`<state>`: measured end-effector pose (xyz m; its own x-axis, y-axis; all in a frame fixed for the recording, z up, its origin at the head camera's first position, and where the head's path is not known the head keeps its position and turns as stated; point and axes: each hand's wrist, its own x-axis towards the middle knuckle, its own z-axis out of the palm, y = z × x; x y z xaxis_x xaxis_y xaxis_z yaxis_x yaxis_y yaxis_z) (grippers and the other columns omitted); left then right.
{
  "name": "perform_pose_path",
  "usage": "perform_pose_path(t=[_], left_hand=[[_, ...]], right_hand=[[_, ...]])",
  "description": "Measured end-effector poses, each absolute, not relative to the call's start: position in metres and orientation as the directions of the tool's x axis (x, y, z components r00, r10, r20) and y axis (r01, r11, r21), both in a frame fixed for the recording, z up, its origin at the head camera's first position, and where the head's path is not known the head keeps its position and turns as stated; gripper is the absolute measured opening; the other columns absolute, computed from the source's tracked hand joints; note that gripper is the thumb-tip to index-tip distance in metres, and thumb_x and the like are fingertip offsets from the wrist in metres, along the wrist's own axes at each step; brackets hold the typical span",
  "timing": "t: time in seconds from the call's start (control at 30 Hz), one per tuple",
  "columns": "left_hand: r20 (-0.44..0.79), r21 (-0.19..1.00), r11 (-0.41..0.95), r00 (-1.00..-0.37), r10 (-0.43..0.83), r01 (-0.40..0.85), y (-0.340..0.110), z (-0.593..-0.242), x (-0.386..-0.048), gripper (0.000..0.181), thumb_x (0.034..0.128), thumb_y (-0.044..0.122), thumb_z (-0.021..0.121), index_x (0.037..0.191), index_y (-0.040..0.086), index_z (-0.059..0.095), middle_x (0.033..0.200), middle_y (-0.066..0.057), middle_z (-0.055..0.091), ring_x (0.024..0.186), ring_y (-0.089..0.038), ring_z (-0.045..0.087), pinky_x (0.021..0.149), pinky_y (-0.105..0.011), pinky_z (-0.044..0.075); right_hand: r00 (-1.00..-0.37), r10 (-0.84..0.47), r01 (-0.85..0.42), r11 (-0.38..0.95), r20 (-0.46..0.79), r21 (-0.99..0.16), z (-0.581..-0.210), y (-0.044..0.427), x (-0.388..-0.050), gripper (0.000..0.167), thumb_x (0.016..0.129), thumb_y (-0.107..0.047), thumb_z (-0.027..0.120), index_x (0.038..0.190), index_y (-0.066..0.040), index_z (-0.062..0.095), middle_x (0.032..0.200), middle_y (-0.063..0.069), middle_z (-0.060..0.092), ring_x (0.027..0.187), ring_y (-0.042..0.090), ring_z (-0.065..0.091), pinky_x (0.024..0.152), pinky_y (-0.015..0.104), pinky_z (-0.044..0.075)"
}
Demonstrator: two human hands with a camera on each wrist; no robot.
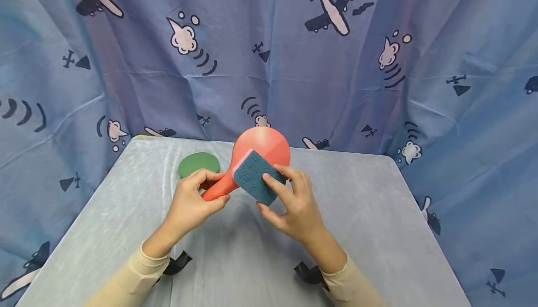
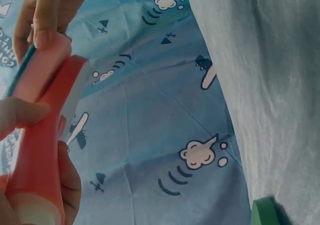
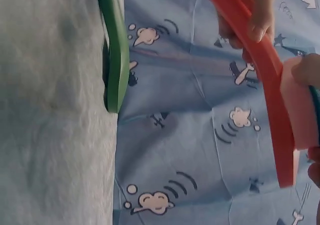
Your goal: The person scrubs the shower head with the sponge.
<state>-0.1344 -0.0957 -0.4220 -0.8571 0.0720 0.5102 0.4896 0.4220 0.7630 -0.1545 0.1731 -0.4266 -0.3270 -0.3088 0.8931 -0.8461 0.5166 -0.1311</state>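
In the head view my left hand grips the handle of a red, round-headed object, held up above the table. Its thumb lies along the handle in the left wrist view, where a pale far side of the head shows. A sponge, teal scouring layer on one face and pink foam on the other, is pinched by my right hand. The pink foam lies against the smooth red back. What the pale side is, I cannot tell.
A green object of similar shape lies on the table behind my left hand; its handle shows in the right wrist view. Pale cloth covers the table. A blue curtain with printed planes hangs behind.
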Motion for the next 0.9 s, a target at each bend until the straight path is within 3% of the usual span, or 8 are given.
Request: perform_pose_path(t=[0.07,0.2,0.27,0.37,0.5,0.57,0.8,0.9], left_hand=[[0.52,0.76,0.408,-0.85,0.086,0.506,-0.096,-0.422,-0.136,0.043,0.0668,0.001,0.091,0.103,0.017,0.076,0.098,0.006,0.072,0.076,-0.011,0.063,0.065,-0.025,0.052],[0.532,0.751,0.39,-0.838,0.121,0.533,-0.096,-0.425,-0.135,0.043,0.0669,-0.002,0.09,0.102,0.019,0.077,0.1,0.006,0.073,0.077,-0.011,0.063,0.065,-0.022,0.052],[0.532,0.748,0.387,-0.836,0.135,0.539,-0.095,-0.426,-0.134,0.043,0.0677,-0.002,0.09,0.103,0.019,0.077,0.1,0.006,0.073,0.077,-0.011,0.062,0.065,-0.022,0.051],[0.534,0.739,0.402,-0.834,0.141,0.541,-0.095,-0.427,-0.134,0.043,0.0674,-0.002,0.09,0.103,0.018,0.077,0.1,0.006,0.073,0.078,-0.011,0.062,0.065,-0.023,0.052],[0.534,0.722,0.439,-0.834,0.137,0.534,-0.095,-0.427,-0.135,0.042,0.0667,0.0,0.09,0.102,0.017,0.076,0.099,0.009,0.073,0.08,-0.009,0.062,0.066,-0.023,0.052],[0.542,0.711,0.448,-0.828,0.142,0.542,-0.095,-0.427,-0.136,0.042,0.0665,0.0,0.09,0.102,0.016,0.076,0.098,0.009,0.073,0.08,-0.009,0.062,0.066,-0.022,0.052],[0.549,0.693,0.438,-0.813,0.195,0.573,-0.092,-0.43,-0.136,0.043,0.0662,-0.004,0.09,0.102,0.015,0.076,0.094,0.01,0.069,0.08,-0.008,0.057,0.065,-0.019,0.048],[0.553,0.682,0.452,-0.81,0.198,0.576,-0.091,-0.431,-0.135,0.043,0.0656,-0.004,0.089,0.101,0.016,0.076,0.094,0.011,0.069,0.08,-0.007,0.057,0.065,-0.019,0.048]], right_hand=[[-0.377,-0.269,-0.83,0.523,0.886,-0.195,-0.425,0.178,-0.158,0.052,0.085,-0.028,0.077,0.131,-0.007,0.067,0.132,0.026,0.057,0.106,0.037,0.056,0.085,0.039,0.048],[-0.556,-0.073,-0.716,0.549,0.828,-0.432,-0.424,0.2,-0.168,0.058,0.08,-0.02,0.084,0.134,-0.009,0.067,0.137,0.023,0.055,0.119,0.033,0.055,0.095,0.024,0.047],[-0.594,-0.017,-0.678,0.548,0.804,-0.49,-0.424,0.205,-0.169,0.06,0.079,-0.017,0.085,0.135,-0.01,0.067,0.137,0.023,0.055,0.123,0.031,0.054,0.098,0.021,0.047],[-0.569,-0.046,-0.705,0.542,0.821,-0.458,-0.425,0.196,-0.164,0.059,0.077,-0.017,0.086,0.133,-0.01,0.068,0.135,0.024,0.055,0.117,0.031,0.055,0.093,0.025,0.047],[-0.439,-0.244,-0.808,0.529,0.865,-0.261,-0.426,0.175,-0.153,0.056,0.079,-0.025,0.083,0.131,-0.008,0.069,0.131,0.025,0.056,0.106,0.035,0.054,0.082,0.038,0.046],[-0.409,-0.299,-0.825,0.524,0.862,-0.21,-0.425,0.172,-0.15,0.056,0.08,-0.026,0.082,0.131,-0.008,0.069,0.131,0.025,0.057,0.106,0.037,0.054,0.08,0.042,0.046],[-0.59,-0.05,-0.669,0.589,0.806,-0.454,-0.419,0.197,-0.158,0.062,0.075,-0.014,0.088,0.134,-0.01,0.068,0.138,0.02,0.055,0.116,0.031,0.054,0.091,0.025,0.047],[-0.568,-0.072,-0.691,0.583,0.82,-0.428,-0.421,0.194,-0.156,0.062,0.075,-0.015,0.089,0.133,-0.009,0.068,0.137,0.021,0.055,0.114,0.031,0.054,0.089,0.027,0.047]])
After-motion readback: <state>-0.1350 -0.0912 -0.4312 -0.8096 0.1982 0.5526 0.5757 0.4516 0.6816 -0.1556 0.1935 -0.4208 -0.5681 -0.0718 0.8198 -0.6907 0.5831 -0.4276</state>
